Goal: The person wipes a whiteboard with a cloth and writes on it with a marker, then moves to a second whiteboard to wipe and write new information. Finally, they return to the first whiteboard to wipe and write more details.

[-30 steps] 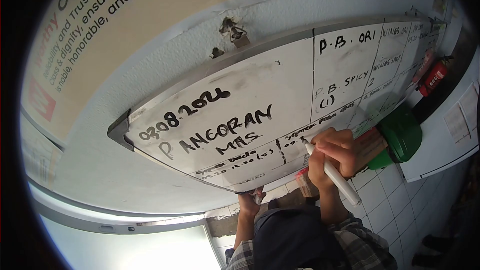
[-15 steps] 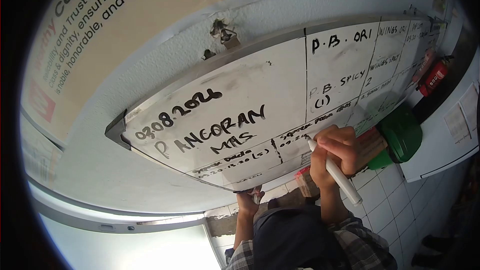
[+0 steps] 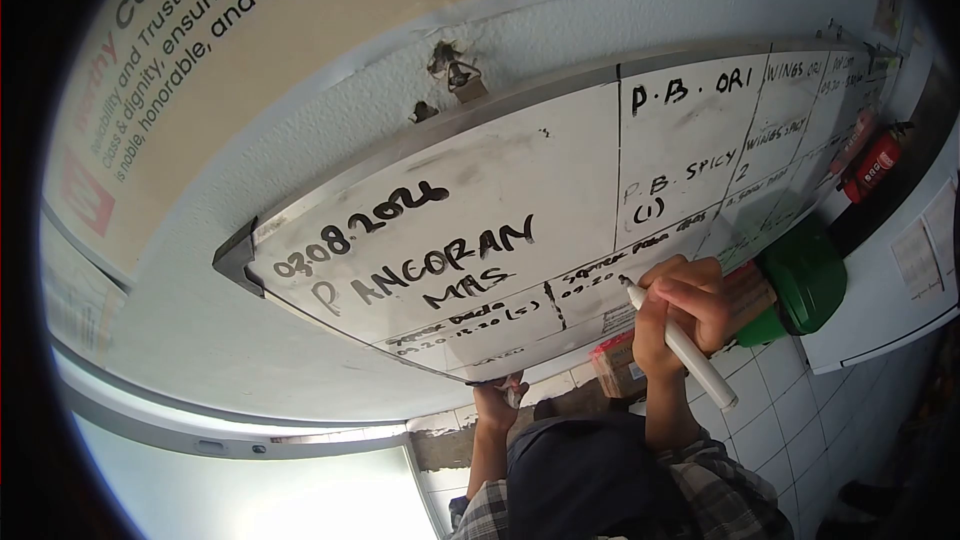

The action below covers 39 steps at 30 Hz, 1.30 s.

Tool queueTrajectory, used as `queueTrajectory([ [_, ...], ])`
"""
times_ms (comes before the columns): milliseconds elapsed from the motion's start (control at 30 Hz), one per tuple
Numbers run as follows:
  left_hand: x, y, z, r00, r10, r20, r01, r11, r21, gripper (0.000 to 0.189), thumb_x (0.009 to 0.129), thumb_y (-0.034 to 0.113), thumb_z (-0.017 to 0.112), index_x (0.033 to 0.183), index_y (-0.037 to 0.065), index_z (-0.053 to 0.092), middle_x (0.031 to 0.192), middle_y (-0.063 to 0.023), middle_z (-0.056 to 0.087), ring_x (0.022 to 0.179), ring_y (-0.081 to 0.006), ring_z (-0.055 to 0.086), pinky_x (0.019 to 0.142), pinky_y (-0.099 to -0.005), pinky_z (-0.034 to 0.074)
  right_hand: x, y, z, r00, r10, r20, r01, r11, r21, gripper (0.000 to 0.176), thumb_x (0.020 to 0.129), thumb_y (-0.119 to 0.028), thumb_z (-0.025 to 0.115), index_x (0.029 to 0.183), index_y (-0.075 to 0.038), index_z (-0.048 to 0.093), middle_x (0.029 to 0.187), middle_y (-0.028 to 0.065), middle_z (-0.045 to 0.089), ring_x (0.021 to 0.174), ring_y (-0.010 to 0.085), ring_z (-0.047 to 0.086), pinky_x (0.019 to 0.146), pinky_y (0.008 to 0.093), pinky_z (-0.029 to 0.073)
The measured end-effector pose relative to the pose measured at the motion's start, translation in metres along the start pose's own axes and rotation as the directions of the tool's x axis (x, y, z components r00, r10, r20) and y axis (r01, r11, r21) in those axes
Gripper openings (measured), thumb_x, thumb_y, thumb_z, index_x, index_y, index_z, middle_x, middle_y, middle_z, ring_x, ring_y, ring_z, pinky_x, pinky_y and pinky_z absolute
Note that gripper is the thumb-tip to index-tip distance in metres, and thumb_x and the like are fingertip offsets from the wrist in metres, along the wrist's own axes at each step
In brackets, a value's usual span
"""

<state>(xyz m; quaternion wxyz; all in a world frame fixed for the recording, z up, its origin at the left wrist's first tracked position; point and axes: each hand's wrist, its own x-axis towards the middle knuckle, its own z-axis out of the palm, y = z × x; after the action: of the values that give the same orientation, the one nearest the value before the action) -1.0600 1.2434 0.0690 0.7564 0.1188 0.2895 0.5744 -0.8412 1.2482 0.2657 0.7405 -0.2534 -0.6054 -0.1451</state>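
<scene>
My right hand (image 3: pixel 682 312) is closed around a white marker (image 3: pixel 698 358). The marker's tip is at or very near the whiteboard (image 3: pixel 480 175), just right of handwritten black figures that read about "09.20". Black writing and ruled lines cover much of the board, with a date and large capitals at its left. Low at the board's bottom edge, my left hand (image 3: pixel 496 404) has its fingers curled, and a small whitish thing shows at them. The board partly hides those fingers, so I cannot make out what they hold.
A printed poster (image 3: pixel 250 60) hangs on the wall above the board. Beyond the right hand are a green bin (image 3: pixel 805 275), a red fire extinguisher (image 3: pixel 875 165) and a cardboard box (image 3: pixel 618 365) below the board. White tiles (image 3: pixel 770 410) cover the floor.
My right hand and the marker have shifted slightly right along the line of figures. The whole view has moved a little. My left hand stays at the board's bottom edge.
</scene>
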Motion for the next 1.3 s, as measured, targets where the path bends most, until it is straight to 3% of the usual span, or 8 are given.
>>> queueTrajectory([
  [233, 0.001, -0.001, -0.001, 1.000, 0.010, -0.030, -0.009, 1.000, 0.026, 0.018, 0.085, 0.029, 0.047, 0.072, 0.017, 0.049, 0.053, 0.0063, 0.033, 0.059, -0.0128, 0.043, 0.048, -0.0236, 0.037, 0.003, 0.001, -0.004, 0.997, -0.002, -0.078, 0.002, 1.000, -0.006, 0.024, 0.078, 0.008, 0.053, 0.098, -0.003, 0.046, 0.080, 0.0115, 0.047, 0.051, 0.0153, 0.049, 0.044, 0.0255, 0.039],
  [300, 0.000, -0.001, -0.002, 0.999, 0.024, -0.035, -0.024, 1.000, 0.003, 0.017, 0.079, 0.023, 0.049, 0.066, 0.015, 0.043, 0.062, -0.0006, 0.042, 0.059, -0.0149, 0.042, 0.050, -0.0263, 0.035, 0.001, 0.003, -0.007, 0.997, 0.009, -0.074, -0.010, 1.000, -0.018, 0.023, 0.078, 0.007, 0.053, 0.098, -0.003, 0.046, 0.080, 0.0116, 0.047, 0.052, 0.0156, 0.049, 0.044, 0.0255, 0.039],
  [533, 0.001, -0.002, -0.004, 0.998, 0.060, -0.021, -0.059, 0.997, 0.056, 0.019, 0.079, 0.024, 0.048, 0.063, 0.016, 0.041, 0.061, -0.0004, 0.041, 0.059, -0.0148, 0.042, 0.051, -0.0270, 0.035, 0.001, 0.001, -0.005, 1.000, 0.002, 0.010, -0.002, 1.000, -0.024, 0.023, 0.078, 0.008, 0.053, 0.098, -0.003, 0.045, 0.080, 0.0120, 0.047, 0.052, 0.0163, 0.050, 0.044, 0.0259, 0.040],
  [633, 0.003, -0.003, -0.007, 0.998, 0.058, -0.015, -0.057, 0.997, 0.060, 0.019, 0.082, 0.027, 0.051, 0.067, 0.017, 0.046, 0.055, 0.0047, 0.035, 0.059, -0.0131, 0.042, 0.048, -0.0237, 0.036, 0.002, 0.002, -0.005, 1.000, -0.014, 0.020, 0.014, 1.000, -0.019, 0.023, 0.079, 0.008, 0.053, 0.098, -0.003, 0.045, 0.080, 0.0119, 0.047, 0.052, 0.0162, 0.050, 0.045, 0.0261, 0.040],
  [767, 0.000, 0.000, 0.002, 0.999, 0.027, -0.043, -0.025, 0.999, 0.026, 0.019, 0.082, 0.026, 0.050, 0.067, 0.015, 0.046, 0.058, 0.0023, 0.039, 0.059, -0.0145, 0.043, 0.047, -0.0246, 0.037, 0.003, 0.005, -0.005, 0.999, 0.010, -0.036, -0.009, 0.999, 0.031, 0.022, 0.080, 0.007, 0.053, 0.098, -0.003, 0.045, 0.080, 0.0117, 0.047, 0.053, 0.0160, 0.050, 0.044, 0.0261, 0.040],
  [833, -0.002, 0.000, 0.004, 0.998, 0.029, -0.048, -0.027, 0.999, 0.038, 0.019, 0.082, 0.026, 0.050, 0.067, 0.015, 0.046, 0.059, 0.0017, 0.040, 0.059, -0.0149, 0.043, 0.047, -0.0249, 0.037, 0.004, 0.007, -0.005, 0.998, -0.006, -0.059, 0.012, 0.996, 0.092, 0.035, 0.067, 0.017, 0.050, 0.097, -0.002, 0.049, 0.084, 0.0097, 0.047, 0.054, 0.0136, 0.049, 0.042, 0.0241, 0.037],
  [1167, -0.002, 0.000, 0.007, 0.998, 0.025, -0.066, -0.023, 0.999, 0.023, 0.019, 0.084, 0.028, 0.048, 0.070, 0.014, 0.047, 0.058, 0.0023, 0.038, 0.059, -0.0148, 0.043, 0.047, -0.0252, 0.037, 0.002, 0.009, -0.005, 1.000, -0.018, 0.013, 0.017, 0.998, 0.053, 0.037, 0.067, 0.017, 0.052, 0.099, -0.001, 0.049, 0.081, 0.0100, 0.047, 0.056, 0.0141, 0.049, 0.044, 0.0238, 0.039],
  [1300, 0.002, -0.004, -0.005, 0.998, 0.038, -0.049, -0.038, 0.999, -0.005, 0.017, 0.084, 0.027, 0.047, 0.072, 0.015, 0.047, 0.057, 0.0037, 0.036, 0.058, -0.0148, 0.043, 0.047, -0.0250, 0.037, 0.004, 0.009, -0.005, 1.000, -0.006, -0.024, 0.007, 0.999, 0.049, 0.037, 0.066, 0.016, 0.053, 0.098, -0.002, 0.050, 0.082, 0.0094, 0.048, 0.056, 0.0138, 0.049, 0.044, 0.0237, 0.040],
])
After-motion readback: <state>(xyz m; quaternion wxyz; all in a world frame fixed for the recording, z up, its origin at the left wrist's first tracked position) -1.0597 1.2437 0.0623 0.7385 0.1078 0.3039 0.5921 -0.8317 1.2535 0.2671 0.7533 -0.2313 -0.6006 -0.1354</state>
